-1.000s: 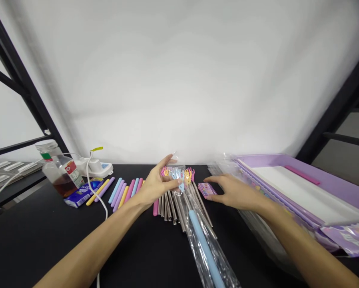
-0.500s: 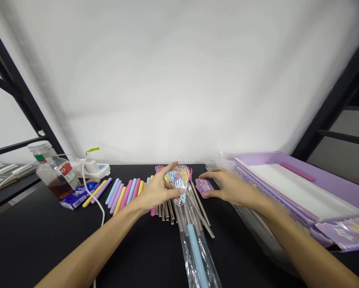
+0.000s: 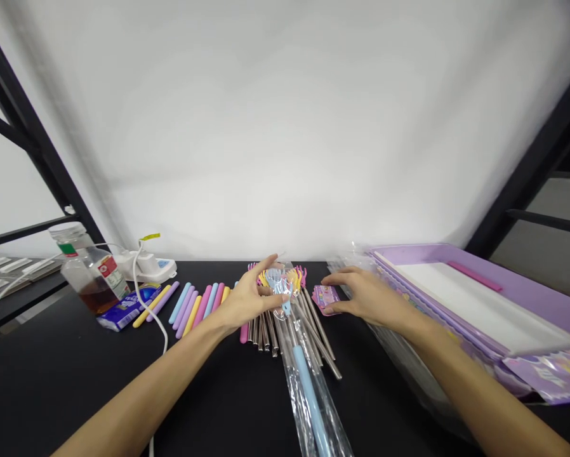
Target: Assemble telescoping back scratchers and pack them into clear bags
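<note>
A light-blue back scratcher (image 3: 310,397) with a claw-shaped head lies in a clear plastic sleeve (image 3: 292,381), pointing away from me. My left hand (image 3: 252,295) grips the head end of it, thumb over the plastic and index finger stretched out above. Beneath and around it, several metal rods (image 3: 324,336) with pink, yellow and blue claw heads lie bunched together. To the right, my right hand (image 3: 368,297) has its thumb and fingers on the edges of a small stack of pink printed cards (image 3: 324,298) on the black table (image 3: 209,406).
Pastel handles (image 3: 192,311) lie in a row on the left. Beyond them are a blue packet (image 3: 125,311), a jar of brown liquid (image 3: 92,273), and a power strip (image 3: 159,270) with a white cable. A purple box (image 3: 513,273) and clear plastic sleeves (image 3: 399,355) are on the right.
The lower part of the sleeved back scratcher has shifted slightly left along with my left hand. My right hand stays at the pink cards.
</note>
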`<state>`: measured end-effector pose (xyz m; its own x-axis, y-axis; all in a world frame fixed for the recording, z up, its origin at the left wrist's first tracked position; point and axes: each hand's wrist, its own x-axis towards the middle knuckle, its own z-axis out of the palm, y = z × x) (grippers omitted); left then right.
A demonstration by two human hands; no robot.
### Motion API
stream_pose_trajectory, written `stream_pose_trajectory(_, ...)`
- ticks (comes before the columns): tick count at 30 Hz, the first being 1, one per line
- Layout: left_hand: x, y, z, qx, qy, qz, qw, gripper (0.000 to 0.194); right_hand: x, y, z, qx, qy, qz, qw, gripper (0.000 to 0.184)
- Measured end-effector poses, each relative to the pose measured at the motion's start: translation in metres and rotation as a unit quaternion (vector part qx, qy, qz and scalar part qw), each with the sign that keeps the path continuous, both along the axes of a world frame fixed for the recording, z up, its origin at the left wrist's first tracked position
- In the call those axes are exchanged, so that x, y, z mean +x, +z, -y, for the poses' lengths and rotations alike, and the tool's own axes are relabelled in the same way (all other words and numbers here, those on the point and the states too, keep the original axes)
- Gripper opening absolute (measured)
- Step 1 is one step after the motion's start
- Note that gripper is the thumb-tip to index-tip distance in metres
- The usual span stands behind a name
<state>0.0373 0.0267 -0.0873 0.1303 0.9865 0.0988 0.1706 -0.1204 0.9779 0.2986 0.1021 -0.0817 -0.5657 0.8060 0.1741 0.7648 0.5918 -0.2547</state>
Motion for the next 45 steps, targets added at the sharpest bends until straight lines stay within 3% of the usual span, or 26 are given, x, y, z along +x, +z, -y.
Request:
stream_pose_trajectory(9,0.001,-0.001,-0.001,-0.003,0.001,0.016,1.000,0.092,-0.001,0.003,0.006,-0.019,0.000,0.033,0.999,0.051)
stream_pose_trajectory(13,0.001,-0.001,-0.001,0.002,0.000,0.008,1.000,0.091,-0.002,0.003,0.007,-0.037,0.009,0.020,0.999,0.057)
stream_pose_trajectory(19,0.003,0.000,0.001,-0.003,0.005,0.012,1.000,0.091,-0.002,0.000,0.005,-0.042,0.038,0.007,0.998,0.040)
stream_pose_trajectory(34,0.005,-0.001,0.002,0.014,-0.008,0.035,0.999,0.088,-0.006,0.004,0.009,0.001,0.086,-0.023,0.996,0.031)
stream_pose_trajectory(37,0.004,-0.002,0.001,0.015,-0.012,0.027,0.999,0.087,-0.007,0.004,0.008,0.035,0.088,-0.009,0.995,0.035)
stream_pose_trajectory(41,0.004,-0.001,0.002,0.007,-0.003,0.007,1.000,0.089,-0.009,0.003,0.005,0.138,0.069,0.026,0.988,0.037)
stream_pose_trajectory(45,0.008,0.001,0.005,0.013,-0.009,0.015,1.000,0.089,-0.011,0.005,0.006,0.253,0.087,-0.081,0.960,0.030)
